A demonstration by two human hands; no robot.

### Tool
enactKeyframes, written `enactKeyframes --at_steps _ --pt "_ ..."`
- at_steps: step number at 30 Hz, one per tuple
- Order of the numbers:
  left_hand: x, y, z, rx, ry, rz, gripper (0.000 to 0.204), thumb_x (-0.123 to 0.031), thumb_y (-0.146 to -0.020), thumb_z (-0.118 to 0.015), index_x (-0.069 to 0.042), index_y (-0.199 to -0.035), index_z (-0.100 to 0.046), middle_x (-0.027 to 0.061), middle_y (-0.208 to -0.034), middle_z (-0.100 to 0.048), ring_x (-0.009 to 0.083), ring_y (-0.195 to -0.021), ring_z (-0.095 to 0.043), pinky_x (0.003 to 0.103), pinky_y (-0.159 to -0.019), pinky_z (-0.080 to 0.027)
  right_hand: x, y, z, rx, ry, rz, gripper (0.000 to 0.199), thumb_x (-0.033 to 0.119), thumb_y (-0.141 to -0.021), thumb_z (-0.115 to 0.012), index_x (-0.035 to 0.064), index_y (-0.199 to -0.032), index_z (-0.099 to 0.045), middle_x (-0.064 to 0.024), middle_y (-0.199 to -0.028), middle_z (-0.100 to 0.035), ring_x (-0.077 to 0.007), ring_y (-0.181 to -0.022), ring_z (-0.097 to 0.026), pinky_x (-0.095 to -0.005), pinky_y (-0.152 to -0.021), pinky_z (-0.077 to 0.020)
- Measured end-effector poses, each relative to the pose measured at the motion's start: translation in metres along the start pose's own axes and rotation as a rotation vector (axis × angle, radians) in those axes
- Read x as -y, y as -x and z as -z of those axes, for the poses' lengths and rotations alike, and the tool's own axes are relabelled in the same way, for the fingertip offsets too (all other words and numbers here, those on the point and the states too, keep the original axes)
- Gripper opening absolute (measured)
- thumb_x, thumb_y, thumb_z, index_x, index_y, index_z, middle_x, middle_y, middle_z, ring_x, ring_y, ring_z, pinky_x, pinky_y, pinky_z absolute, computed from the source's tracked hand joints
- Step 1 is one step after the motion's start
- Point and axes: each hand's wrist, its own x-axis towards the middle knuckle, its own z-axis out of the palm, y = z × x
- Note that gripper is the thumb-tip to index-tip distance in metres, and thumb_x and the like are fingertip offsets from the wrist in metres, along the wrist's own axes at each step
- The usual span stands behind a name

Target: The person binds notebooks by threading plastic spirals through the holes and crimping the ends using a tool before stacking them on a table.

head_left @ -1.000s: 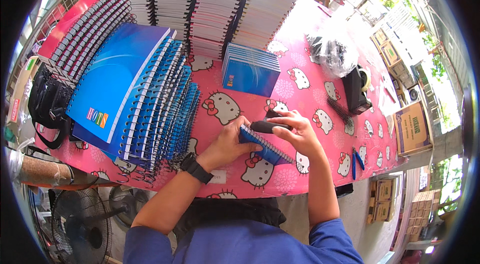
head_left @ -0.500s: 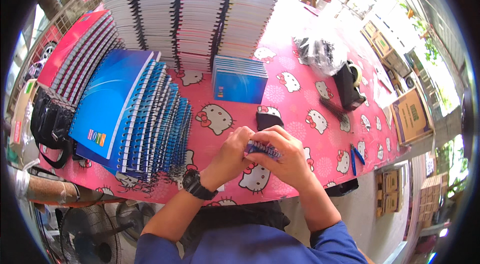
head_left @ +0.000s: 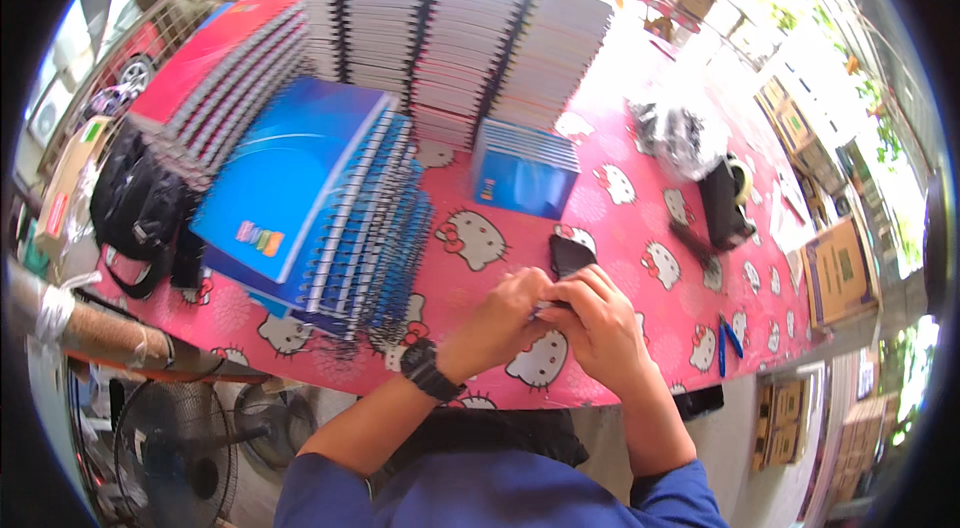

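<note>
Both my hands meet over the near middle of the table, fingers closed together. My left hand (head_left: pixel 508 313), with a black watch (head_left: pixel 428 371) on its wrist, pinches one side of a small spiral notebook (head_left: pixel 549 306). On the other side, my right hand (head_left: pixel 597 326) grips the same notebook. My fingers cover nearly all of it. Just beyond them lies a small black object (head_left: pixel 571 254), its kind unclear. A stack of small blue notebooks (head_left: pixel 525 171) stands farther off. To the left are large blue spiral notebooks (head_left: pixel 290 183), piled with their wire coils facing right.
Tall stacks of spiral-bound books (head_left: pixel 465 38) rise at the back, beside red notebooks (head_left: pixel 215 63). A black bag (head_left: pixel 140 193) sits at far left. On the right are a tape dispenser (head_left: pixel 725 203), a plastic bag (head_left: pixel 685 138), blue pliers (head_left: pixel 731 345) and a carton (head_left: pixel 838 273).
The whole view has shifted, so the table's things appear farther right. My fingers have closed further over the small notebook, whose coil showed between them before.
</note>
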Motion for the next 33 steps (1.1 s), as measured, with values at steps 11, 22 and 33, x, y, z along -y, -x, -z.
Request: enactKeyframes --at_steps 11,22,33 --pt "0.007 -0.005 0.005 -0.291 0.290 0.183 0.054 -0.011 -0.078 -0.071 -0.009 -0.124 -0.043 0.0079 -0.112 -0.056 0.0204 -0.100 -0.056 0.032 -0.083 -0.044 -0.002 -0.016 0.048 0.063 -0.072 -0.325 0.036 0.001 -0.077 -0.065 0.0021 -0.112 -0.056 -0.0122 -0.098 -0.061 -0.0253 -0.090 -0.062 -0.0353 -0.077 -0.0502" --pt "0.015 -0.001 0.006 -0.375 0.220 0.257 0.060 -0.015 -0.074 -0.071 -0.007 -0.126 -0.043 0.0103 -0.121 -0.044 0.0216 -0.111 -0.045 0.039 -0.092 -0.039 0.079 -0.178 0.002 -0.101 -0.321 -0.090 0.043 0.024 -0.079 -0.072 -0.0004 -0.107 -0.051 -0.0132 -0.093 -0.053 -0.0211 -0.089 -0.057 -0.0339 -0.076 -0.0479" --pt "0.005 0.000 0.015 -0.473 0.084 0.103 0.030 -0.005 -0.072 -0.067 -0.006 -0.099 -0.054 0.0091 -0.100 -0.053 0.0237 -0.096 -0.054 0.036 -0.085 -0.042 -0.107 -0.120 -0.019 -0.063 0.383 0.052 0.034 0.020 -0.073 -0.074 0.0074 -0.102 -0.062 -0.0057 -0.097 -0.058 -0.0263 -0.100 -0.054 -0.0386 -0.083 -0.0434"
